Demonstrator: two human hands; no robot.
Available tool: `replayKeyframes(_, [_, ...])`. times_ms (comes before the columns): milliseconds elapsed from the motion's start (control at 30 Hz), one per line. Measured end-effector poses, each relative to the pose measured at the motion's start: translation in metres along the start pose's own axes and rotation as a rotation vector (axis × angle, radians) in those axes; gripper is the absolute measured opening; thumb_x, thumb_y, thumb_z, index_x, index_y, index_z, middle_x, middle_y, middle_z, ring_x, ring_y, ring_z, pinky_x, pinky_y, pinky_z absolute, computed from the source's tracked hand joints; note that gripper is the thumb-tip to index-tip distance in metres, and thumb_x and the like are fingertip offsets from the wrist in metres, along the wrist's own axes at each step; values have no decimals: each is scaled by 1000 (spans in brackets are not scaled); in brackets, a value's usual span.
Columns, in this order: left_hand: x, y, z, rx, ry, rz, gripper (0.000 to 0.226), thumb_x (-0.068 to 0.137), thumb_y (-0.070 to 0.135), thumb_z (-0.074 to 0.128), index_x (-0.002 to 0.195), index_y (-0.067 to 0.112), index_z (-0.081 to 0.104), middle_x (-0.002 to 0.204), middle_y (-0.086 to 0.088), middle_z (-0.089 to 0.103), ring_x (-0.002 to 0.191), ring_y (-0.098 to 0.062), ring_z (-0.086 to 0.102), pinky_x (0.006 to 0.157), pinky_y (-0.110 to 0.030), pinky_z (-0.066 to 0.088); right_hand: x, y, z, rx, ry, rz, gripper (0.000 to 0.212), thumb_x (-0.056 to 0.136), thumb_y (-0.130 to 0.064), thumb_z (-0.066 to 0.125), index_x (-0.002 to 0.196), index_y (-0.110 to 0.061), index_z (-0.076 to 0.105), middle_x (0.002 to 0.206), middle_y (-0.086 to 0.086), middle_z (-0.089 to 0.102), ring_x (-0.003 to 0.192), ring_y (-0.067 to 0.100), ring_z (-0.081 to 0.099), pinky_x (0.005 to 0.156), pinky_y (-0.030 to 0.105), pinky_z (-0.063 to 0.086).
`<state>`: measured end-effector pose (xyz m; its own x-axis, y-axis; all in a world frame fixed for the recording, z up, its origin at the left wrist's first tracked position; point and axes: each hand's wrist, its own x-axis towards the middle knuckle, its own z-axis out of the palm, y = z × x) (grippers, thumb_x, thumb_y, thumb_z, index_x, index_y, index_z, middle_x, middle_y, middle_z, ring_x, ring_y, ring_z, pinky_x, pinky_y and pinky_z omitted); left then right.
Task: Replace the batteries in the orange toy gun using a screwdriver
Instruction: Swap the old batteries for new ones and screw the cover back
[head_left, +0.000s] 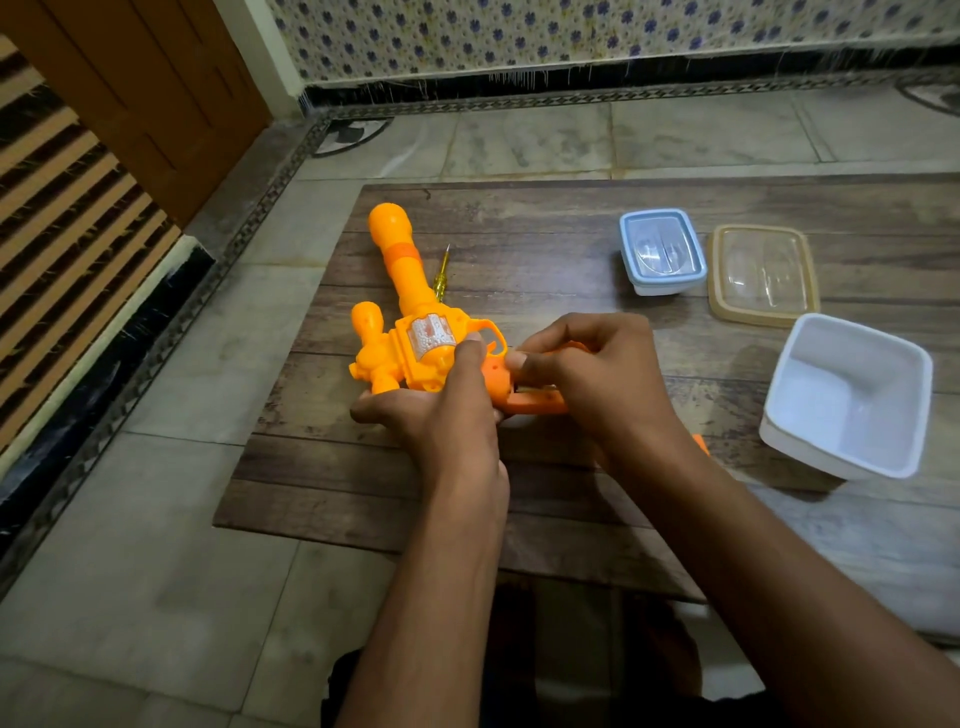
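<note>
At frame centre, the left hand curls around the body of the orange toy gun, thumb on top. The right hand pinches at the grip end, fingers curled; what they hold I cannot tell. The gun's long axis runs from the hands toward the upper left. The yellow screwdriver lies untouched just beyond, beside the barrel, probably nearer the right hand.
</note>
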<state>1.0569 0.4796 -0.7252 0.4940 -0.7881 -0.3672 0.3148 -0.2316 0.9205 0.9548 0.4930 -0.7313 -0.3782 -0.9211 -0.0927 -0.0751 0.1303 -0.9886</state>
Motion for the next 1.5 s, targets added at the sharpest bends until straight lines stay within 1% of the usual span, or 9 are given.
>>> replayKeyframes(100, [1,-1,0,20,11,-3,75,76,21,91,126,15,35,125,-6,60,95,-25,73,50,-29,59,1,-4,-2,8,12,15,16,73,3,76,69,-13,79,67,8,75,70,25,75,65,38,61])
replayKeyframes(200, [2,-1,-1,30,7,9,75,76,22,91,125,16,35,126,-6,59,97,-25,73,51,-30,60,-1,-4,-4,31,-23,28,13,77,3,78,74,-9,80,71,14,76,71,29,76,67,41,65])
replayKeyframes(300, [2,0,0,58,24,25,76,75,23,92,127,14,37,124,-5,60,94,-22,73,49,-27,58,-3,-2,-6,9,-57,39,7,80,-6,81,79,-13,81,75,12,78,76,28,78,73,50,66])
replayKeyframes(533, [3,-2,-2,11,32,-65,81,69,26,96,125,20,37,124,-3,61,90,-20,73,48,-25,55,-6,-16,-29,-301,-13,-242,15,98,-34,69,103,-24,79,94,-9,77,92,2,70,81,24,56])
replayKeyframes(667, [-3,-2,-7,-1,5,-114,81,69,31,96,127,22,40,117,-1,63,85,-20,75,48,-22,52,-16,-28,-58,-518,-18,-291,18,100,-12,64,109,-20,78,106,-7,75,99,3,66,87,18,52])
replayKeyframes(767, [-5,-3,-8,-21,-15,-110,79,70,27,95,129,23,43,117,0,66,82,-17,73,45,-21,49,-28,-42,-78,-740,-136,-288,25,93,0,67,110,-16,77,108,0,76,101,11,68,91,28,56])
replayKeyframes(1000, [-10,-3,-9,-2,-34,-113,79,72,28,94,131,25,42,123,-1,64,84,-17,71,46,-21,49,-52,-50,-90,-1269,-470,-141,39,89,-19,76,127,-19,67,125,5,59,109,21,54,84,31,44])
replayKeyframes(1267, [-14,-2,-8,12,-37,-111,78,72,27,94,135,22,49,118,1,67,82,-14,72,47,-22,52,-50,-45,-80,-1347,-525,-113,35,88,-4,73,121,-11,65,121,13,58,108,31,59,90,40,53])
replayKeyframes(1500, [-12,-4,-8,32,-38,-127,61,71,28,94,122,21,61,106,0,72,82,-19,74,46,-22,51,-53,-46,-80,-1344,-504,-144,35,83,-12,82,113,-15,64,117,10,56,103,30,59,83,40,54])
